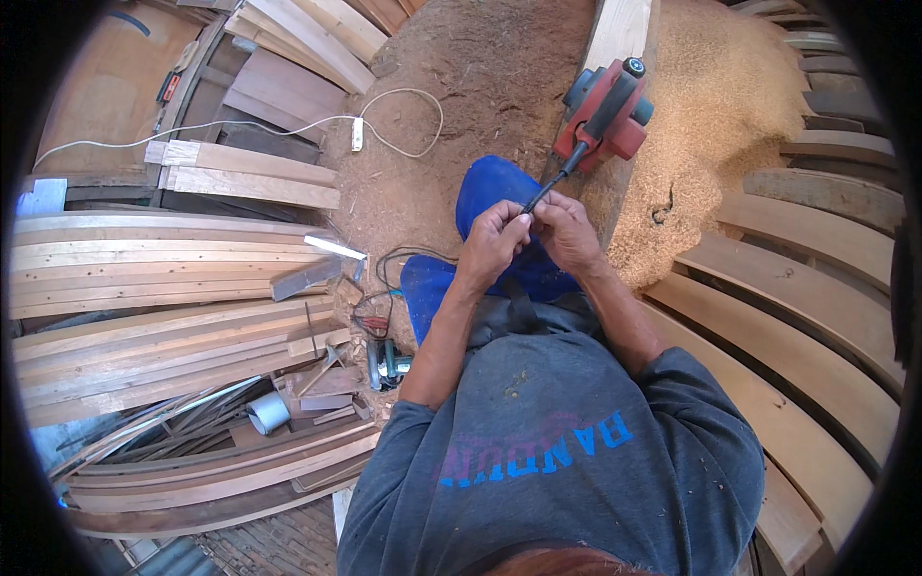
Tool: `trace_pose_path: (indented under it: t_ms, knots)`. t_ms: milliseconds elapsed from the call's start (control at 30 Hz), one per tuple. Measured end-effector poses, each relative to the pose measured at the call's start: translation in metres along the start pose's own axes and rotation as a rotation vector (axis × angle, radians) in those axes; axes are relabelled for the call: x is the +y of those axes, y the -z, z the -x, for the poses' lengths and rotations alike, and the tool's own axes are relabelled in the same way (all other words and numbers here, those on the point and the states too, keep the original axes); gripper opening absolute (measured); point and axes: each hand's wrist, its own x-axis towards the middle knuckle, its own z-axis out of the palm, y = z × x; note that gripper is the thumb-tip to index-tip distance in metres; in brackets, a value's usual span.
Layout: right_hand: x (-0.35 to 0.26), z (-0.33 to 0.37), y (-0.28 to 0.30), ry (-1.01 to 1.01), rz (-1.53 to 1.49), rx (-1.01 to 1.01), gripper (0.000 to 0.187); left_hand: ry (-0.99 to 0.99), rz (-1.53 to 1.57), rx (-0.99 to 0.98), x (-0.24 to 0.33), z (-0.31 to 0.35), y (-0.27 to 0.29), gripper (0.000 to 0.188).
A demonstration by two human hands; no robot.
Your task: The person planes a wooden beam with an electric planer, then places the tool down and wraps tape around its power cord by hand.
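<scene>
A red and black electric hand planer [603,120] rests on a pale wooden beam [619,34] ahead and to the right. Its black power cord [554,180] runs from the rear of the handle down to my hands. My left hand [493,248] is closed with thumb and fingers pinching the cord. Right beside it, my right hand [569,233] also grips the cord, a little closer to the planer. The part of the cord between my fingers is mostly covered. Both hands are above my blue-trousered lap.
Wood shavings [740,115] are heaped right of the beam. Long boards [788,278] lie along the right, and stacked planks [173,259] fill the left. A white extension cord with a socket [357,134] loops over the ground. A green and grey power tool [386,365] lies left of me.
</scene>
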Motion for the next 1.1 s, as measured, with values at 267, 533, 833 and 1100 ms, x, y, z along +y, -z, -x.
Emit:
trace_pose_path:
  t_ms: [267,533,833,1100]
  knots:
    - [-0.010,0.017,0.045,0.038,0.153,0.139,0.025,0.021,-0.105,-0.014,-0.003,0.001,0.002,0.029]
    - [-0.030,0.019,0.028,-0.069,0.095,0.265,0.014,0.088,-0.162,-0.113,-0.003,-0.005,-0.002,0.017]
    - [-0.023,-0.009,0.040,-0.060,0.155,0.173,0.014,0.131,-0.116,-0.071,-0.015,-0.011,-0.008,0.015]
    - [-0.020,-0.005,0.039,-0.048,0.084,0.163,0.013,0.203,-0.023,-0.032,-0.012,-0.014,-0.015,0.011]
